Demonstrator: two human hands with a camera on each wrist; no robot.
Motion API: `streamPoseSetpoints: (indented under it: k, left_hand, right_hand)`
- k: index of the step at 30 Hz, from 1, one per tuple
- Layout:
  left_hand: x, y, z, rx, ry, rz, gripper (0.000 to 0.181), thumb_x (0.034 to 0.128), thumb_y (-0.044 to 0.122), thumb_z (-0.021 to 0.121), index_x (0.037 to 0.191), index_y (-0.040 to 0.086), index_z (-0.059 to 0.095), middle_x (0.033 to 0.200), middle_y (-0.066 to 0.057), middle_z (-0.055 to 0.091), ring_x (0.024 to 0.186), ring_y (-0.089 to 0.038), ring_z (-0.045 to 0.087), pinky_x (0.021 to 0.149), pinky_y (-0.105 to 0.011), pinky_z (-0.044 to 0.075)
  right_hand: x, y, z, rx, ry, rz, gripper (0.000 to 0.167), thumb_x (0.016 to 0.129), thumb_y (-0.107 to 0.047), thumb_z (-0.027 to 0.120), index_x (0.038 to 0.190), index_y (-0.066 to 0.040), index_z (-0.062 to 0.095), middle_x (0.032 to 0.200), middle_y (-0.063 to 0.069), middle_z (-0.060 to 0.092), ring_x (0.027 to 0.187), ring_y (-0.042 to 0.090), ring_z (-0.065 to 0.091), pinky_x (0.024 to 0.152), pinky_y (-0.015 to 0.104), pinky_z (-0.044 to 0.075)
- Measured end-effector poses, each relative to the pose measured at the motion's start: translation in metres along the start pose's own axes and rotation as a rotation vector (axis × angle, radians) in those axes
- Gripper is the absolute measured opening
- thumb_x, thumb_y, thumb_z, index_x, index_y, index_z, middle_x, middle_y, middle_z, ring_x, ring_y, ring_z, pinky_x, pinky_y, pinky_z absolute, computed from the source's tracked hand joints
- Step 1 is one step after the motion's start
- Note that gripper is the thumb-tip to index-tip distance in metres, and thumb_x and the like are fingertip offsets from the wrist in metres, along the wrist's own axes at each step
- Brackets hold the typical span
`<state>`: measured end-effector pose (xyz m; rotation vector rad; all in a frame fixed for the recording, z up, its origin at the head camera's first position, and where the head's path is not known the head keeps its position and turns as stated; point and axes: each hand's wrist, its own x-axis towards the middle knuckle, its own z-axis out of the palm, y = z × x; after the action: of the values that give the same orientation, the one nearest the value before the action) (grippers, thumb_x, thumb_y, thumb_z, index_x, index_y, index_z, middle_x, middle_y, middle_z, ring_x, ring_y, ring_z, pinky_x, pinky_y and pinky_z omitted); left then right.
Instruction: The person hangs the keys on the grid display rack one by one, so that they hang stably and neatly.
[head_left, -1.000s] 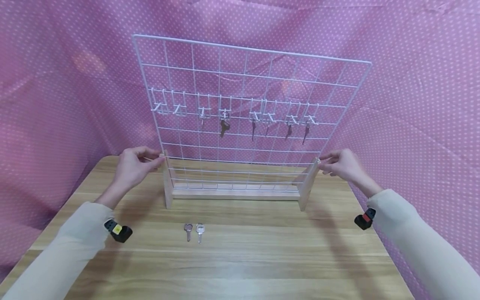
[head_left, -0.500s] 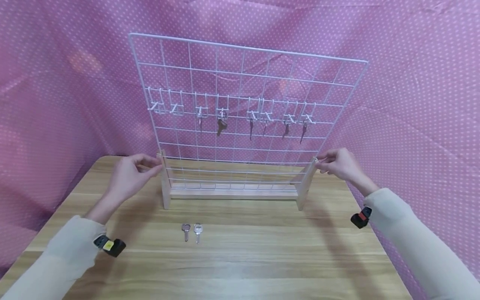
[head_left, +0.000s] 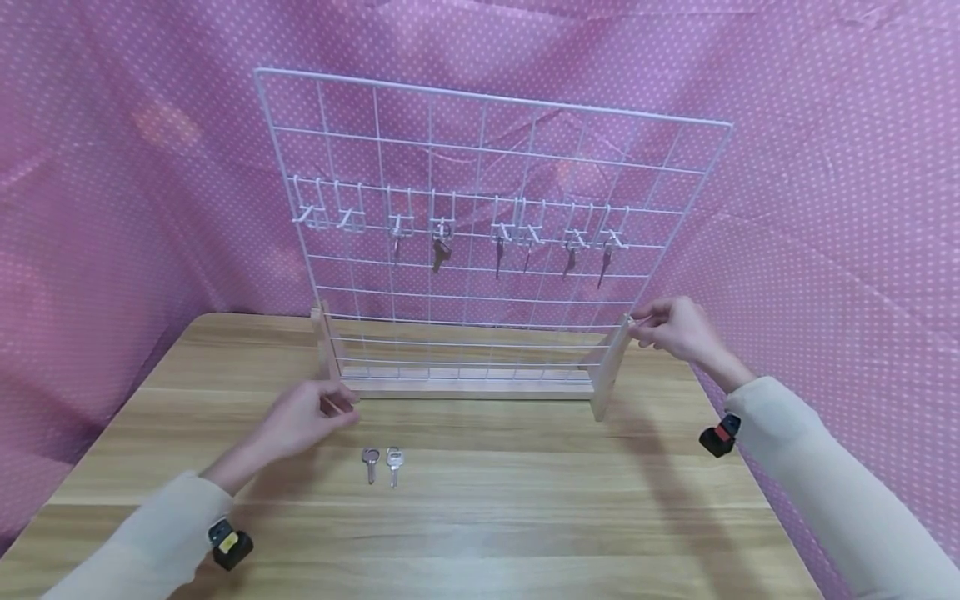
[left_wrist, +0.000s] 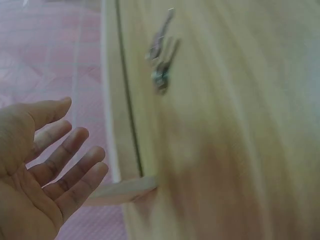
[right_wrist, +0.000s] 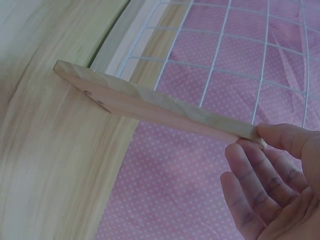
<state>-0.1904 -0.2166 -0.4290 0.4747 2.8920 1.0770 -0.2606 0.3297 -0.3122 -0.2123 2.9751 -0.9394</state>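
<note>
A white wire grid rack [head_left: 480,148] stands upright in a wooden base [head_left: 465,388] on the table. Thumb and fingers of my right hand [head_left: 678,327] pinch the top of the right wooden side piece [right_wrist: 165,104]. My left hand [head_left: 303,417] is in the air in front of the left wooden side piece [head_left: 326,346], its fingers loosely bent and holding nothing. Just right of that hand lie two keys, a darker key [head_left: 371,464] and a silver key [head_left: 394,467]; both look blurred in the left wrist view.
White hooks [head_left: 350,218] line one wire of the grid. Several keys hang from them, among them a brownish key [head_left: 440,254]; the two leftmost hooks carry none. Pink dotted cloth [head_left: 825,208] surrounds the wooden table [head_left: 525,517].
My left hand has let go of the left side piece and come down and toward me, near the two loose keys. My right hand keeps its pinch on the right side piece.
</note>
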Motion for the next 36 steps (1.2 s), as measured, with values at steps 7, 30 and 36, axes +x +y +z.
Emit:
streamPoseSetpoints:
  k: [7, 30, 36]
  left_hand:
    - [0.002, -0.006, 0.033, 0.030, -0.074, 0.033, 0.023, 0.0905, 0.017, 0.082, 0.109, 0.005, 0.076, 0.097, -0.002, 0.077, 0.089, -0.014, 0.070, 0.082, -0.033, 0.061]
    - [0.008, -0.010, 0.077, 0.153, -0.101, 0.134, 0.015, 0.0858, 0.029, 0.087, 0.096, 0.021, 0.080, 0.090, 0.011, 0.074, 0.092, -0.010, 0.060, 0.094, -0.043, 0.050]
    - [0.008, -0.010, 0.078, 0.085, -0.119, 0.127, 0.009, 0.0863, 0.021, 0.087, 0.089, 0.022, 0.078, 0.085, 0.012, 0.071, 0.082, -0.004, 0.060, 0.084, -0.029, 0.052]
  right_hand:
    - [-0.002, 0.000, 0.000, -0.005, 0.010, 0.003, 0.041, 0.097, -0.019, 0.075, 0.127, 0.010, 0.068, 0.104, 0.025, 0.079, 0.070, 0.005, 0.069, 0.063, 0.022, 0.057]
    - [-0.002, 0.000, 0.002, -0.028, 0.019, -0.002, 0.040, 0.098, -0.019, 0.074, 0.127, 0.008, 0.068, 0.105, 0.025, 0.079, 0.069, 0.006, 0.069, 0.064, 0.024, 0.058]
    - [-0.001, 0.002, 0.003, -0.032, 0.018, -0.003, 0.039, 0.098, -0.019, 0.073, 0.127, 0.007, 0.068, 0.105, 0.025, 0.079, 0.070, 0.007, 0.069, 0.064, 0.023, 0.057]
